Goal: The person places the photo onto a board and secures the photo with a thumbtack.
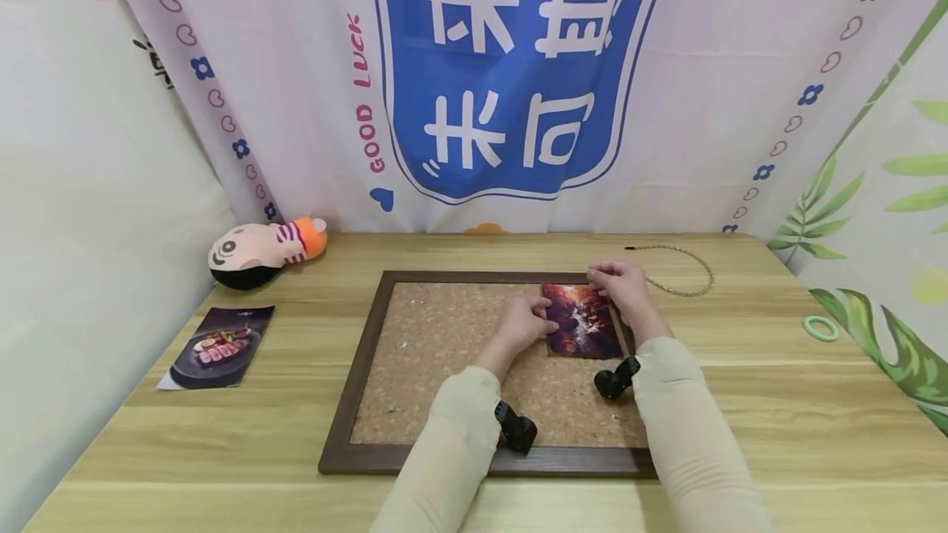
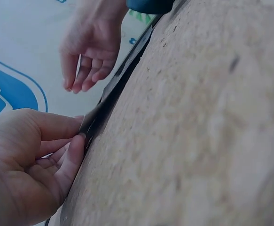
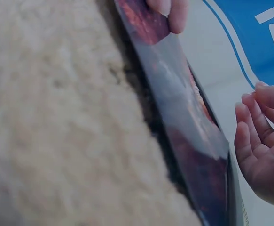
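Note:
A wooden-framed cork board [image 1: 437, 368] lies on the table, and a glossy photo print [image 1: 585, 323] in red, orange and purple is at its upper right. My left hand [image 1: 521, 322] pinches the print's left edge between thumb and fingers; in the left wrist view the print [image 2: 101, 110] stands slightly off the cork. Above the print's upper right corner, my right hand [image 1: 622, 288] has its thumb and index fingertip together. A thin dark point, like that of a pin [image 3: 253, 92], sticks out between those fingertips in the right wrist view; the rest of it is hidden.
A second photo print [image 1: 222, 348] showing a plate of food lies left of the board, with a plush toy [image 1: 267, 252] behind it. On the right are a beaded chain [image 1: 696, 260] and a pale green ring [image 1: 820, 328]. A printed curtain [image 1: 666, 146] hangs behind the table.

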The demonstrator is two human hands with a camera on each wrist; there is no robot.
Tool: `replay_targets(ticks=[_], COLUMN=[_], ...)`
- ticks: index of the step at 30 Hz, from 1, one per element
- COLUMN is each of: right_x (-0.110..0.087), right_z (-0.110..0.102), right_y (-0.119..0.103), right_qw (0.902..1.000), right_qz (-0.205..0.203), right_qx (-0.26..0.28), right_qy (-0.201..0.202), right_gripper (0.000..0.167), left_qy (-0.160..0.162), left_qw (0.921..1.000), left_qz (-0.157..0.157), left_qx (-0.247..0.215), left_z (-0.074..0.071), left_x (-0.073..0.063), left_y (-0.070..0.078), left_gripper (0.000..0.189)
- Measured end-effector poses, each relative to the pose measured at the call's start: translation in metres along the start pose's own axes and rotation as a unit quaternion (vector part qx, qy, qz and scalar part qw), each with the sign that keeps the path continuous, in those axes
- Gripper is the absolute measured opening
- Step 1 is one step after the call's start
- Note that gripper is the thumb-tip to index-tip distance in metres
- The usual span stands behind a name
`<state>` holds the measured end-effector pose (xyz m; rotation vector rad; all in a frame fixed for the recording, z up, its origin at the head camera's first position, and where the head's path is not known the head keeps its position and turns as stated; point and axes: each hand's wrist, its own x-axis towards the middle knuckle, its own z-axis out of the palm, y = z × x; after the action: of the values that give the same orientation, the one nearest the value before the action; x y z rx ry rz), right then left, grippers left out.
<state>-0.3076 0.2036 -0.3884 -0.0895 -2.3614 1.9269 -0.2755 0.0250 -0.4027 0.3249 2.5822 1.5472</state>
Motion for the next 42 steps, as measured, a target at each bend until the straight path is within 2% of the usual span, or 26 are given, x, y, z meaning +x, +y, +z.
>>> replay_targets(ticks=[3, 9, 14, 21, 29, 34, 36, 37, 40, 42], right_x=[0.0, 0.003, 0.004, 0.001, 0.001, 0.001, 0.001, 0.001, 0.001, 0.001], right_z=[0.004, 0.013, 0.018, 0.02, 0.02, 0.019, 0.019, 0.019, 0.02, 0.02], right_y=[0.003, 0.01, 0.015, 0.018, 0.019, 0.018, 0.019, 0.02, 0.02, 0.02], right_qw=[1.0, 0.9999, 0.9972, 0.9789, 0.9683, 0.9636, 0.9628, 0.9627, 0.9629, 0.962], right_qz=[0.001, -0.005, -0.021, -0.067, -0.077, -0.079, -0.079, -0.079, -0.076, -0.075], right_qx=[-0.004, 0.008, -0.071, -0.189, -0.235, -0.253, -0.256, -0.257, -0.257, -0.261], right_qy=[0.002, 0.005, 0.01, 0.037, 0.038, 0.035, 0.033, 0.031, 0.03, 0.031], right_gripper=[0.028, 0.021, 0.019, 0.014, 0.014, 0.016, 0.016, 0.016, 0.015, 0.015], left_qy=[-0.003, -0.003, -0.005, -0.006, -0.012, -0.011, 0.003, 0.015, 0.042, 0.044], left_qw=[0.9996, 0.9981, 0.9957, 0.9912, 0.9899, 0.9872, 0.9805, 0.9743, 0.951, 0.9354], left_qz=[0.005, 0.03, 0.035, 0.051, 0.058, 0.048, 0.052, 0.061, 0.083, 0.097], left_qx=[0.029, 0.054, 0.086, 0.123, 0.129, 0.151, 0.19, 0.216, 0.295, 0.337], left_z=[0.0, 0.0, -0.002, -0.002, -0.001, 0.0, 0.0, 0.0, 0.0, 0.0], left_x=[0.0, -0.001, -0.002, -0.003, -0.002, -0.002, -0.003, -0.003, -0.005, -0.006], left_y=[0.0, 0.002, 0.005, 0.007, 0.006, 0.006, 0.005, 0.004, 0.001, -0.002], left_gripper=[0.04, 0.039, 0.039, 0.039, 0.039, 0.04, 0.037, 0.037, 0.04, 0.047])
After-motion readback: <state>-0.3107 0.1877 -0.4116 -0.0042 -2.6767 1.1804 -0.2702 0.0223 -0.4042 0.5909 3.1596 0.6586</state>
